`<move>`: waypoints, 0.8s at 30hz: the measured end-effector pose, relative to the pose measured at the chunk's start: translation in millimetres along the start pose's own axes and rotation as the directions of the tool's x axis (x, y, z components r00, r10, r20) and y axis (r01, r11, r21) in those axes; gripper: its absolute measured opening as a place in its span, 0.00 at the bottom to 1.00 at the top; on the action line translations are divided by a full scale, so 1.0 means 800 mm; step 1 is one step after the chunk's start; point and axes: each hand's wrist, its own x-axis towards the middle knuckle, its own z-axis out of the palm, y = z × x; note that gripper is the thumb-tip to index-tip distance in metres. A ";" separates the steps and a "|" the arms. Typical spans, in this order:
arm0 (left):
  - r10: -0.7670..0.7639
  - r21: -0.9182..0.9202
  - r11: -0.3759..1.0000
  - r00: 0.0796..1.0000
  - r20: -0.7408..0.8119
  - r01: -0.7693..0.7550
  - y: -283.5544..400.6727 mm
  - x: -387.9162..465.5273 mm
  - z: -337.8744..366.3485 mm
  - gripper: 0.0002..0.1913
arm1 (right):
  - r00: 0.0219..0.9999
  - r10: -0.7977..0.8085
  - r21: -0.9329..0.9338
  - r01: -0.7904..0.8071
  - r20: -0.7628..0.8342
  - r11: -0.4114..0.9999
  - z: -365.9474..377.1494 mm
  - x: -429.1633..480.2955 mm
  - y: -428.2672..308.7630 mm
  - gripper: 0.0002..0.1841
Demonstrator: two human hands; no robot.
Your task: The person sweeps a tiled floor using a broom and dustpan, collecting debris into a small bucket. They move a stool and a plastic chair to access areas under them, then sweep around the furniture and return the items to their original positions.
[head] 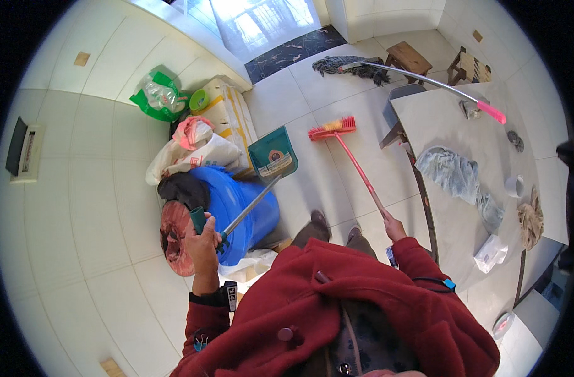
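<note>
My left hand grips the green handle end of a long-handled dustpan, above a big blue plastic barrel. The metal shaft slants up and right to the green pan, which lies beyond the barrel beside a box. My right hand is closed around the upper end of a red broom's handle. The broom's red and yellow bristle head rests on the tiled floor, right of the pan and apart from it.
To the left are a taped foam box, white sacks, a green bag and a green bowl. A table with cloths stands at right. A mop and wooden stools are farther off, near a doorway.
</note>
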 end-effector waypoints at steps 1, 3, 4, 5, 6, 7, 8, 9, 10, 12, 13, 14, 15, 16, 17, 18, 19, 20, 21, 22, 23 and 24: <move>0.006 0.000 1.000 1.000 0.006 -0.006 0.002 0.018 0.009 0.06 | 0.999 0.041 -0.007 -0.041 0.026 0.999 -0.008 -0.008 0.008 0.27; -0.008 -0.017 1.000 1.000 0.017 0.008 0.004 0.059 0.024 0.06 | 0.999 0.041 0.024 -0.040 -0.030 0.999 -0.017 -0.040 0.018 0.23; 0.010 -0.075 0.997 0.998 0.058 -0.005 0.003 0.087 0.031 0.06 | 0.980 0.185 0.052 -0.190 0.074 0.980 -0.025 -0.063 0.024 0.23; 0.009 -0.081 0.997 0.998 0.066 -0.004 0.000 0.115 0.041 0.06 | 0.977 0.187 -0.036 -0.184 0.101 0.982 -0.034 -0.095 0.031 0.24; 0.015 -0.107 0.994 0.996 0.086 -0.006 -0.005 0.145 0.050 0.06 | 0.963 0.240 0.060 -0.248 0.123 0.967 -0.035 -0.117 0.032 0.24; 0.018 -0.142 0.990 0.994 0.109 -0.003 -0.011 0.176 0.056 0.06 | 0.946 0.292 0.154 -0.312 0.142 0.937 -0.036 -0.135 0.031 0.24; 0.027 -0.178 0.984 0.991 0.132 -0.003 -0.018 0.204 0.065 0.05 | 0.963 0.236 0.231 -0.260 0.127 0.938 -0.040 -0.140 0.029 0.23; -0.003 -0.190 0.981 0.991 0.136 0.029 -0.024 0.235 0.077 0.04 | 0.963 0.242 0.262 -0.266 0.120 0.928 -0.043 -0.141 0.022 0.23; 0.002 -0.198 0.980 0.987 0.160 0.030 -0.028 0.264 0.084 0.05 | 0.959 0.256 0.273 -0.280 0.120 0.920 -0.047 -0.137 0.012 0.23; 0.001 -0.226 0.973 0.980 0.201 0.045 -0.028 0.320 0.098 0.05 | 0.963 0.249 0.308 -0.269 0.102 0.913 -0.059 -0.102 -0.021 0.23; -0.027 -0.215 0.974 0.977 0.210 0.073 -0.023 0.344 0.104 0.06 | 0.971 0.226 0.327 -0.240 0.082 0.914 -0.068 -0.078 -0.044 0.23; -0.048 -0.204 0.974 0.974 0.223 0.095 -0.016 0.369 0.108 0.06 | 0.979 0.194 0.342 -0.202 0.057 0.918 -0.077 -0.053 -0.070 0.23; -0.093 -0.177 0.975 0.968 0.233 0.137 -0.008 0.393 0.117 0.06 | 0.984 0.175 0.340 -0.176 0.033 0.924 -0.089 -0.026 -0.097 0.23; -0.034 -0.214 0.972 0.960 0.277 0.096 -0.003 0.418 0.123 0.07 | 0.984 0.178 0.303 -0.174 0.014 0.937 -0.101 0.000 -0.126 0.23; -0.029 -0.212 0.973 0.953 0.301 0.096 0.000 0.436 0.129 0.07 | 0.976 0.218 0.186 -0.215 0.003 0.959 -0.115 0.033 -0.155 0.22; -0.027 -0.207 0.974 0.950 0.312 0.096 0.002 0.454 0.134 0.07 | 0.966 0.258 0.069 -0.257 -0.008 0.964 -0.130 0.066 -0.184 0.22; -0.030 -0.198 0.976 0.949 0.313 0.096 0.004 0.469 0.137 0.07 | 0.974 0.226 0.024 -0.226 0.012 0.974 -0.148 0.092 -0.211 0.22; -0.008 -0.206 0.975 0.948 0.317 0.077 0.003 0.482 0.141 0.07 | 0.960 0.275 0.033 -0.277 0.045 0.960 -0.165 0.112 -0.236 0.23; -0.014 -0.182 0.980 0.945 0.327 0.078 0.003 0.493 0.142 0.07 | 0.946 0.318 0.091 -0.323 0.067 0.942 -0.180 0.121 -0.260 0.23; -0.031 -0.165 0.982 0.946 0.323 0.088 0.004 0.500 0.145 0.07 | 0.928 0.358 0.053 -0.365 0.101 0.930 -0.194 0.118 -0.281 0.23; -0.041 -0.158 0.983 0.946 0.322 0.096 0.004 0.509 0.147 0.07 | 0.915 0.386 0.041 -0.392 0.116 0.919 -0.210 0.114 -0.298 0.23; -0.037 -0.161 0.983 0.949 0.315 0.092 0.005 0.516 0.149 0.07 | 0.910 0.388 0.075 -0.401 0.146 0.913 -0.221 0.117 -0.312 0.24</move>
